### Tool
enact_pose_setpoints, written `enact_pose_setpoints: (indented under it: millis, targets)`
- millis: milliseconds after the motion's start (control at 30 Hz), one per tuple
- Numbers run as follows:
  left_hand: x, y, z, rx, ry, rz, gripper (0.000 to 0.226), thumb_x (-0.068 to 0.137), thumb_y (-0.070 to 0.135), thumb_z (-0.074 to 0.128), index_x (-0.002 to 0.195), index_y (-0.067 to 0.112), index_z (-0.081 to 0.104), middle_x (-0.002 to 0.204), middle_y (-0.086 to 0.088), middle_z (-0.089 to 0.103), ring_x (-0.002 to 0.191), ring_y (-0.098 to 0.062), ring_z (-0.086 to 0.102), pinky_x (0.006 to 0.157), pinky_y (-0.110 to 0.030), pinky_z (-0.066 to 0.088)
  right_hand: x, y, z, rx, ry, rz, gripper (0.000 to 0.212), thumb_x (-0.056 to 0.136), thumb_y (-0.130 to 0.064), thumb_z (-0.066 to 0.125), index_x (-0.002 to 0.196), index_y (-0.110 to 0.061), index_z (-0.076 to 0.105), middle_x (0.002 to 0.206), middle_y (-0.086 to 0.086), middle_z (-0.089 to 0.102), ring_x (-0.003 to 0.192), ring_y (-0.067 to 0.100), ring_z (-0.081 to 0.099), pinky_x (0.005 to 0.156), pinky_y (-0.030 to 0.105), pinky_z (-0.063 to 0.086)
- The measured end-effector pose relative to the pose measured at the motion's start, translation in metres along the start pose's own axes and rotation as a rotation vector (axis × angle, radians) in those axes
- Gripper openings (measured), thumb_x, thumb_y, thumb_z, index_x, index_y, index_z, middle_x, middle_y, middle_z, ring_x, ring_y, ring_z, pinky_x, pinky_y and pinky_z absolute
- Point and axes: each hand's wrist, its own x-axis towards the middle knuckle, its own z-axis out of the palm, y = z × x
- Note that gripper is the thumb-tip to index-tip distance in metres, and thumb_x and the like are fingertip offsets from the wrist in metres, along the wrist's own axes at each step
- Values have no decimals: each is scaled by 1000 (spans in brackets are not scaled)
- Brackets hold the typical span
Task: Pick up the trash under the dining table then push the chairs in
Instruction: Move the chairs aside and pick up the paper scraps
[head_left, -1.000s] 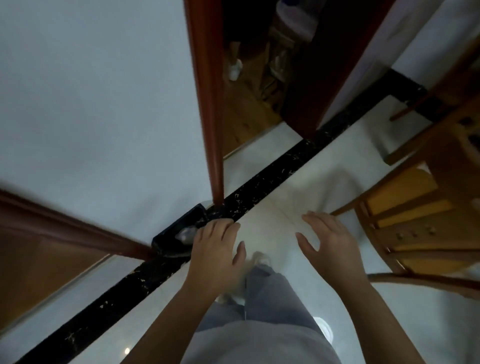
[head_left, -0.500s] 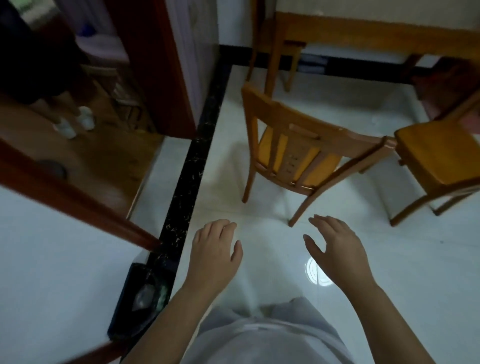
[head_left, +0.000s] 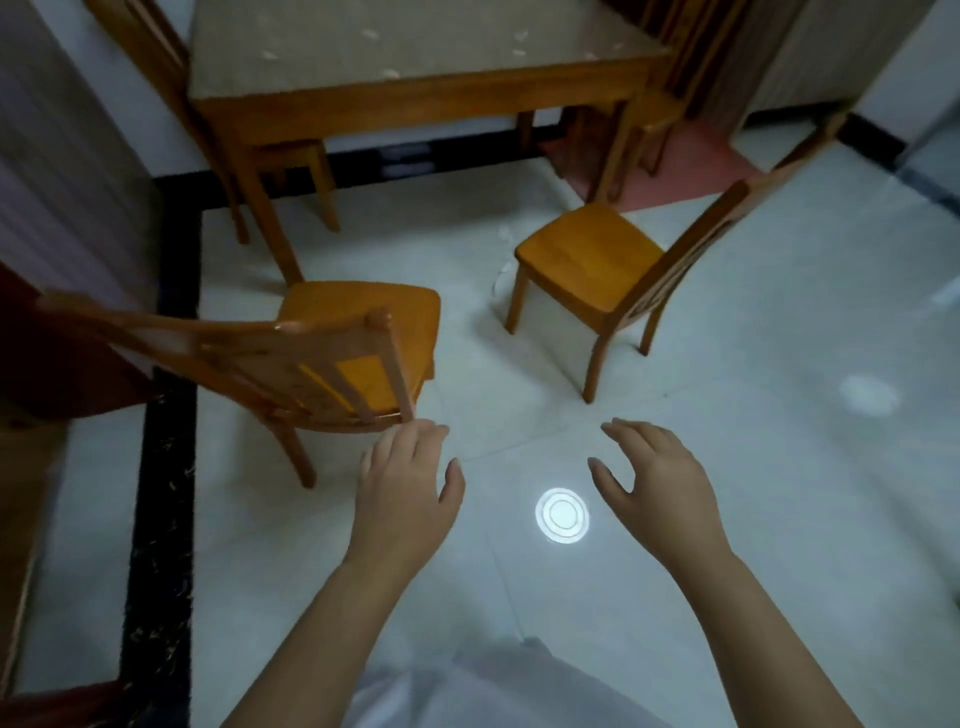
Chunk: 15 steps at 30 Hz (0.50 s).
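Note:
The wooden dining table (head_left: 415, 88) stands at the top of the head view. Two wooden chairs are pulled out from it: the near chair (head_left: 358, 338) on the left, its back toward me, and a second chair (head_left: 592, 260) to the right. My left hand (head_left: 410, 493) hovers empty, fingers spread, just below the near chair's back post. Over the bare floor my right hand (head_left: 654, 483) is also empty and spread. A few small pale scraps (head_left: 503, 234) lie on the floor near the right chair's front leg.
Two more chairs (head_left: 280, 150) (head_left: 660, 104) stay tucked at the table's far sides. A black tile border (head_left: 166, 415) runs along the left by a dark wooden door frame (head_left: 62, 358). A red mat (head_left: 665, 166) lies under the table's right end. A ceiling lamp's reflection (head_left: 563, 515) glints between my hands.
My view has swung from the doorway and the black bin on the floor to the dining table and chairs. Both hands stay empty and spread in front of me.

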Motion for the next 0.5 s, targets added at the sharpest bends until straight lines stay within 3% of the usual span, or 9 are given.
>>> enact_pose_setpoints:
  millis: [167,267,333,500]
  targets:
    - [58,72,43,-10,-61,128,35,81,28,48,102,5,64,101,-13,67,94,-31,62,79,-43,49,10,79,-23,-12,81,130,34,73,-17,76,102,-4,66,102,13,69,94,31,64,77,39,51]
    - [69,79,49,-4,-90,119,36,81,29,49,105,5,64,105,-13,66,99,-31,60,82,-45,48,18,84,-19,-25,89,112,33,75,-24,65,101,-5,67,101,11,69,93,30,65,76,38,52]
    - [119,102,83,-1,-147,155,37,80,29,50,106,6,64,106,-13,66,100,-32,60,83,-46,48,52,128,-21,2,84,199,34,74,-26,62,100,-4,67,99,11,70,91,30,65,75,38,52]
    - [175,104,106,52,-180,144,37,81,28,48,105,6,63,106,-13,66,99,-32,60,82,-45,48,110,144,-10,-14,75,143,32,75,-25,62,99,-4,67,96,12,70,86,29,65,72,35,52]
